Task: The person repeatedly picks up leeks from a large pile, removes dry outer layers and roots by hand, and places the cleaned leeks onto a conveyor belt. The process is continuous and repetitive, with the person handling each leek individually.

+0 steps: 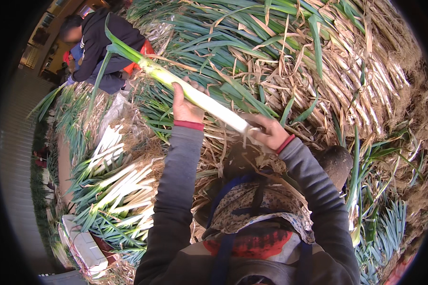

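My left hand [187, 108] is wrapped round the white shank of a long leek [218, 110], thumb on top. The leek slants across in front of me, its green leaves at the upper left and its pale base at the right. At that base end my right hand [270, 132] is closed, fingers bent in, with thin dry strips of peel hanging below them. Behind both hands lies a big heap of unpeeled leeks [337, 80], with dry brown outer leaves and roots to the right.
Clean white leeks [128, 185] lie stacked to my left, beside a white foam box [86, 247]. At the upper left a co-worker [107, 50] in dark clothes bends over leeks near an orange bag [145, 53]. More leeks with blue-green leaves [385, 230] lie at my right.
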`<act>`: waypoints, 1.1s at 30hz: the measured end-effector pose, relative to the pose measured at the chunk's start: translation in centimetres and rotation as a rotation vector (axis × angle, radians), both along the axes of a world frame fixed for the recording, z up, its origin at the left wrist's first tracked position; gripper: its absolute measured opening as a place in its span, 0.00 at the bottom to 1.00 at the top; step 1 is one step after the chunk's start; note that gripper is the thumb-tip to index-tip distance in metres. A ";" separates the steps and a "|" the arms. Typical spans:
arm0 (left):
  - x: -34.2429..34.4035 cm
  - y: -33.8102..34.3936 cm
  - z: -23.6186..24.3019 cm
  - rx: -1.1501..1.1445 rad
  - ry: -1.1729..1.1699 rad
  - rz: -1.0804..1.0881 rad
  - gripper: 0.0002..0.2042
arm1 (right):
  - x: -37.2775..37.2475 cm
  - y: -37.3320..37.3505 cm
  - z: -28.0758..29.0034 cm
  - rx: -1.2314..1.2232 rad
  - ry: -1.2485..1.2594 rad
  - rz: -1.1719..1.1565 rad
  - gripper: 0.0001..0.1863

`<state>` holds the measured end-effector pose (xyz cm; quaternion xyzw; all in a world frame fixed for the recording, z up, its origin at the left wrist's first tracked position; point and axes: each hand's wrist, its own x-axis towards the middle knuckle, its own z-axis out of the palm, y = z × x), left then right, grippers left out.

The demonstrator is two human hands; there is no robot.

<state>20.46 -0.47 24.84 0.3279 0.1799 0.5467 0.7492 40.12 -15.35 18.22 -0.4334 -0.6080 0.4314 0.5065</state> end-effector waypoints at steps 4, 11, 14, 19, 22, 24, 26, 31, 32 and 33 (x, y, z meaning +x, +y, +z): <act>0.8 -0.4 -1.1 -0.002 -0.080 -0.001 0.22 | -0.2 -0.1 1.7 -0.063 0.061 -0.061 0.24; 1.4 -1.3 -0.1 -0.026 -0.028 -0.002 0.19 | 1.0 -2.3 2.5 -0.121 0.104 0.123 0.19; 2.2 -1.9 -0.2 -0.008 -0.011 -0.003 0.18 | 0.0 -1.9 2.3 -0.358 0.241 -0.085 0.18; 3.4 -2.5 0.4 -0.061 0.146 0.063 0.16 | -1.9 -1.8 1.1 -0.037 -0.254 -0.323 0.11; 3.0 -2.0 0.7 -0.178 0.020 -0.020 0.21 | -1.5 -2.9 0.0 -0.039 0.212 -0.127 0.08; 2.5 -1.3 0.6 -0.184 0.089 -0.063 0.22 | -0.8 -3.6 -0.5 0.012 0.526 -0.029 0.07; 1.9 -0.3 0.3 -0.236 0.078 -0.038 0.21 | 0.3 -4.2 -0.7 -0.163 0.761 -0.029 0.07; 0.2 3.1 -0.8 -0.144 0.070 0.102 0.24 | 3.8 -7.8 -0.5 -0.252 0.890 -0.043 0.07; -0.3 3.9 -0.9 -0.123 0.085 0.121 0.25 | 4.8 -9.3 -0.4 -0.249 0.901 -0.017 0.07; -0.8 4.7 -1.0 -0.176 0.117 0.210 0.26 | 5.8 -11.1 -0.5 -0.320 0.878 -0.121 0.07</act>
